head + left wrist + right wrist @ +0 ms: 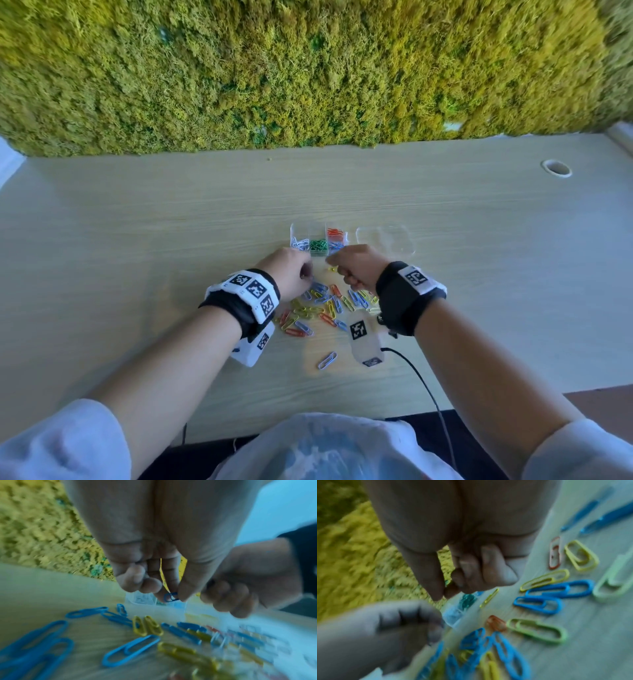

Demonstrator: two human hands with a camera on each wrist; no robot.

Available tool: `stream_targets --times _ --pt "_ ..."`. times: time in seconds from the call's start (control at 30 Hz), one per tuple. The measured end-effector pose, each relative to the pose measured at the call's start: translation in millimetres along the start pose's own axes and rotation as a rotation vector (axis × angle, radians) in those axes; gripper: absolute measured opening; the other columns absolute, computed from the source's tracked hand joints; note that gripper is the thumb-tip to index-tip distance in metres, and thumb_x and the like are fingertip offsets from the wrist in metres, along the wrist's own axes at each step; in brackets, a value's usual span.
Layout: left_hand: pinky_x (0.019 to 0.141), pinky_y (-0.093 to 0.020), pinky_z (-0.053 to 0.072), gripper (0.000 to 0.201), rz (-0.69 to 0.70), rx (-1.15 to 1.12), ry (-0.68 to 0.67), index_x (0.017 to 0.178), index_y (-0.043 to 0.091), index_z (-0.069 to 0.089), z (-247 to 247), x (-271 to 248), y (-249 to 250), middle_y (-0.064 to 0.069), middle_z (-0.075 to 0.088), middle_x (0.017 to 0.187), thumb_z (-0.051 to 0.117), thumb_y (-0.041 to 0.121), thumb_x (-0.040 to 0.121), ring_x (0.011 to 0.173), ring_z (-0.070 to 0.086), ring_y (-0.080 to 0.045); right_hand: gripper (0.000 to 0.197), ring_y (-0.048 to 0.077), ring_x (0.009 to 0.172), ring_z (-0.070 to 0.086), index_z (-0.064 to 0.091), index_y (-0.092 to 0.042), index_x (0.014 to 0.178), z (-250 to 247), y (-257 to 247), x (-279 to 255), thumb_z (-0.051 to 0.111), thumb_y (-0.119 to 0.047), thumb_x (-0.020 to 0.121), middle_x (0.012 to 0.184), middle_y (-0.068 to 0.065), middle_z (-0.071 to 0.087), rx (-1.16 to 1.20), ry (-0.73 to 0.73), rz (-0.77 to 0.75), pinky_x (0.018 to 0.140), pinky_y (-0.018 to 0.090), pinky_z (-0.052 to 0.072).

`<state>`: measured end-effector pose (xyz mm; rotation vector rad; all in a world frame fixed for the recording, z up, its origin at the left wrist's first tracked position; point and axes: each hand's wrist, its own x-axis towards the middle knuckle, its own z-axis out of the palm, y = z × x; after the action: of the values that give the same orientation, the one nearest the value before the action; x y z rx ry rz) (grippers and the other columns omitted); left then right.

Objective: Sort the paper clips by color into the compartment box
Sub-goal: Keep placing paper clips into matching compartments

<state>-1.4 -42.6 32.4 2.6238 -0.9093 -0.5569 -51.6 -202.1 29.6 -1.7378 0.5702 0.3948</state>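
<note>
The clear compartment box stands on the desk with white, green, red and blue clips in separate cells. A mixed pile of paper clips lies just in front of it. My left hand hovers over the pile's far edge. In the left wrist view, this left hand pinches a small blue paper clip between thumb and forefinger. My right hand is beside it with curled fingers. In the right wrist view, the right hand has thumb and forefinger tips together, and no clip shows between them. A yellow clip lies on the desk below.
The box's clear lid lies to the right of the box. One pale blue clip sits alone nearer to me. A black cable runs off the desk's front edge. A moss wall backs the desk.
</note>
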Motion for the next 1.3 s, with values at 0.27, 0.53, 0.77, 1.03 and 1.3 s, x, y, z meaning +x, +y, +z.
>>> stream_targets --times 0.27,0.53,0.77,1.03,1.3 --pt "0.070 -0.020 0.041 0.019 -0.121 -0.379 0.070 0.100 0.022 0.067 -8 -7 -10 0.005 0.062 0.079 0.052 0.012 0.092 0.071 0.056 -0.012 0.031 0.020 0.080 0.058 0.066 -0.011 0.106 32 -15 4 0.049 -0.032 0.091 0.106 0.005 0.067 -1.292 0.062 -0.173 0.070 0.027 0.051" --pt "0.061 -0.026 0.043 0.019 -0.213 -0.525 0.061 0.081 0.022 0.059 -3 -12 -15 0.002 0.061 0.066 0.048 0.009 0.090 0.055 0.052 -0.014 0.041 0.020 0.078 0.056 0.064 -0.008 0.103 35 -19 8 0.055 -0.045 0.088 0.093 0.006 0.062 -1.300 0.020 -0.123 0.070 0.028 0.050" --pt "0.057 -0.021 0.040 0.022 -0.153 -0.262 0.020 0.093 0.019 0.064 -6 -15 -5 0.004 0.058 0.080 0.042 0.019 0.092 0.068 0.052 -0.013 0.023 0.020 0.070 0.058 0.065 -0.014 0.073 17 -13 10 0.057 -0.033 0.084 0.076 0.003 0.064 -0.857 -0.016 -0.069 0.071 0.030 0.051" --pt "0.077 -0.030 0.046 0.014 0.034 0.181 -0.111 0.095 0.027 0.067 -1 -11 -4 0.007 0.045 0.098 0.058 0.021 0.086 0.099 0.056 -0.018 0.019 0.011 0.039 0.053 0.060 -0.010 0.083 -7 8 -2 0.050 0.006 0.088 0.050 0.003 0.056 0.445 -0.065 -0.005 0.038 0.017 0.044" --pt "0.074 -0.031 0.047 0.010 0.051 0.256 -0.182 0.089 0.023 0.067 -1 -3 -3 0.004 0.050 0.100 0.058 0.024 0.084 0.094 0.058 -0.021 0.021 0.010 0.040 0.048 0.052 -0.011 0.073 -3 13 -10 0.041 -0.006 0.090 0.058 0.002 0.050 0.661 -0.101 0.099 0.036 0.015 0.038"
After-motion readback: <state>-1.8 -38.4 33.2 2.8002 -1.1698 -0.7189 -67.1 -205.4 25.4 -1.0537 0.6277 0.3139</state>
